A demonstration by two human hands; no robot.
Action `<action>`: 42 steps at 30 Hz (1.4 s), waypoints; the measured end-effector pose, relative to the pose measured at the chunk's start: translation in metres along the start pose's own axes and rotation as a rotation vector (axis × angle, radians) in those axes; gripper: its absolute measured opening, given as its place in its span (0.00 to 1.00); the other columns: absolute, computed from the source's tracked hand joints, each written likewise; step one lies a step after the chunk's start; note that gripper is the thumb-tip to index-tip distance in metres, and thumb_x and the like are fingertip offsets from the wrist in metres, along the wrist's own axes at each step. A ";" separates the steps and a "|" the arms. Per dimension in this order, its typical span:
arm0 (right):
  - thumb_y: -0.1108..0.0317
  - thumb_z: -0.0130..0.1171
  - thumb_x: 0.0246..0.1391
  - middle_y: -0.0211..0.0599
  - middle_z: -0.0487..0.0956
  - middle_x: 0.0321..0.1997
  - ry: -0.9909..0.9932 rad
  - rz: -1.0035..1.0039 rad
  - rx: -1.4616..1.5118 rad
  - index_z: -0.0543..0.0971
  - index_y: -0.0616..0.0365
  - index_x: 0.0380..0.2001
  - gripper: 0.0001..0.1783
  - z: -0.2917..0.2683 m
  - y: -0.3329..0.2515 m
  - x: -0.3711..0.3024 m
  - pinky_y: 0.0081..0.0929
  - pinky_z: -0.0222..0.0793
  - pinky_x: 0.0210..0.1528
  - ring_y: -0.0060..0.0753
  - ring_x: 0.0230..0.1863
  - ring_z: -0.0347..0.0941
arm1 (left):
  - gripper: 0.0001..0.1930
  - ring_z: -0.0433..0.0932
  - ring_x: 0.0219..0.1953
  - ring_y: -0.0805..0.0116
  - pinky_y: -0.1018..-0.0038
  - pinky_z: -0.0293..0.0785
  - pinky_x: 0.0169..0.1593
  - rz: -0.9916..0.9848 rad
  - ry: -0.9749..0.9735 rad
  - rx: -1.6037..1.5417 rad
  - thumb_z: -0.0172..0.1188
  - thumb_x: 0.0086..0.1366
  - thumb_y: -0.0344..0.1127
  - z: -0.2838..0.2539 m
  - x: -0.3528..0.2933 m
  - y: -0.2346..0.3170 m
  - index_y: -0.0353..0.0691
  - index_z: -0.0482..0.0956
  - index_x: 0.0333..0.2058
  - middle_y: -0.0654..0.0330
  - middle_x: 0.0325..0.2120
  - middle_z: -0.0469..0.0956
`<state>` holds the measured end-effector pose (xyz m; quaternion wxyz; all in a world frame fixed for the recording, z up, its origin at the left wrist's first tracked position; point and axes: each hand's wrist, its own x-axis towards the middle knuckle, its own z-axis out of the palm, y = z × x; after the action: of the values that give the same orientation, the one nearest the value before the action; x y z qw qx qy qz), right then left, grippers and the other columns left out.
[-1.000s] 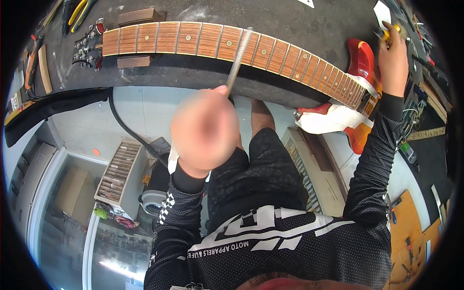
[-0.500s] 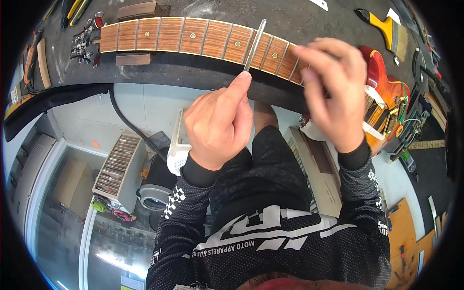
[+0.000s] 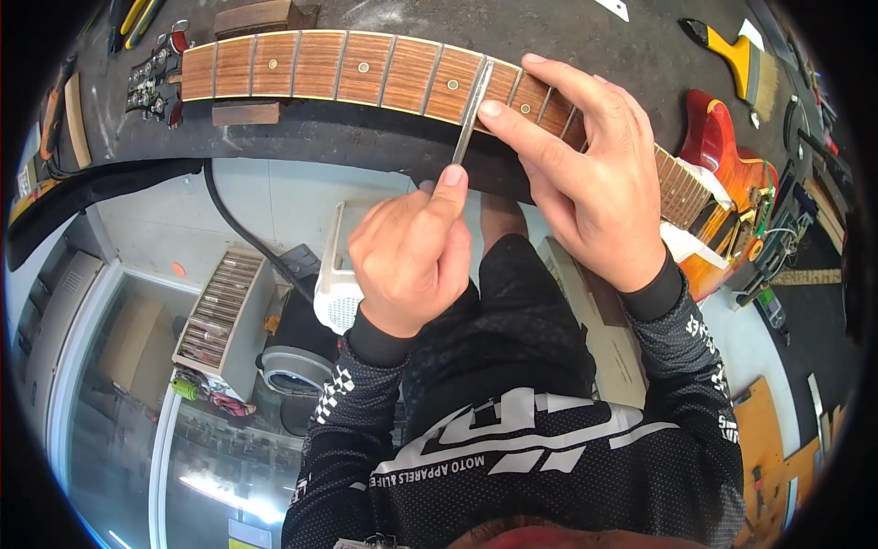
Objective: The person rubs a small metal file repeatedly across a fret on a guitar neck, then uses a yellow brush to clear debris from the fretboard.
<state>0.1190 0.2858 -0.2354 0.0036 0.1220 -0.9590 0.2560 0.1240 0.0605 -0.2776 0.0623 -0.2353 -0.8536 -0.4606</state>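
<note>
A guitar neck (image 3: 315, 69) with a brown wooden fretboard and metal frets lies across the bench, its headstock (image 3: 154, 84) at the left. Its red-orange body (image 3: 711, 133) is at the right. My left hand (image 3: 407, 261) is closed round the near end of a slim metal file (image 3: 467, 128). The file lies across the fretboard, nearly in line with a fret. My right hand (image 3: 599, 174) reaches over the neck from the right, fingers apart. Its thumb tip is beside the file, and its forefinger reaches the fretboard's far edge. Part of the fretboard is hidden under this hand.
Wooden blocks (image 3: 247, 113) sit by the neck near the headstock. A yellow-handled brush (image 3: 732, 57) lies at the far right of the dark bench (image 3: 384, 151). Pliers (image 3: 137, 18) are at the far left. Below the bench edge stands a white perforated object (image 3: 337, 306).
My right hand has come left and settled on the fretboard beside the file. The file's far end sits lower in view, and my left hand has drawn slightly nearer me.
</note>
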 end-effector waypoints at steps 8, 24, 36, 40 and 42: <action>0.79 0.71 0.48 0.42 0.81 0.71 0.037 -0.017 0.006 0.89 0.38 0.62 0.36 0.003 0.003 0.001 0.47 0.72 0.66 0.51 0.63 0.80 | 0.28 0.77 0.21 0.56 0.61 0.73 0.28 -0.047 -0.037 -0.028 0.66 0.57 0.15 0.000 0.007 0.002 0.34 0.86 0.59 0.58 0.21 0.74; 0.80 0.71 0.48 0.42 0.81 0.71 0.025 -0.009 0.006 0.89 0.37 0.62 0.37 0.003 0.002 0.000 0.47 0.72 0.67 0.51 0.64 0.79 | 0.30 0.77 0.22 0.55 0.62 0.74 0.29 -0.074 -0.058 -0.036 0.65 0.58 0.14 -0.010 -0.007 0.007 0.33 0.85 0.61 0.56 0.23 0.77; 0.79 0.71 0.47 0.43 0.80 0.71 0.016 0.000 0.019 0.89 0.37 0.62 0.37 0.002 0.000 0.002 0.49 0.72 0.68 0.52 0.64 0.79 | 0.28 0.79 0.23 0.54 0.64 0.76 0.30 -0.113 -0.101 -0.055 0.67 0.58 0.13 -0.013 0.010 0.008 0.33 0.87 0.58 0.54 0.24 0.80; 0.79 0.71 0.46 0.43 0.80 0.71 0.029 -0.009 0.033 0.89 0.38 0.62 0.37 0.003 0.002 0.001 0.50 0.72 0.67 0.53 0.64 0.78 | 0.29 0.79 0.22 0.55 0.64 0.75 0.29 -0.090 -0.070 -0.057 0.66 0.57 0.13 -0.003 0.013 0.002 0.33 0.86 0.59 0.55 0.24 0.80; 0.79 0.71 0.46 0.43 0.80 0.71 0.023 -0.002 0.024 0.89 0.38 0.62 0.38 0.001 0.001 0.001 0.50 0.72 0.67 0.53 0.64 0.78 | 0.31 0.79 0.22 0.55 0.64 0.76 0.29 -0.082 -0.077 -0.035 0.66 0.57 0.13 -0.013 -0.009 0.009 0.34 0.86 0.61 0.55 0.23 0.80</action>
<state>0.1183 0.2859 -0.2368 0.0133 0.1203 -0.9556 0.2687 0.1343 0.0509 -0.2663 0.0067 -0.2188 -0.8562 -0.4681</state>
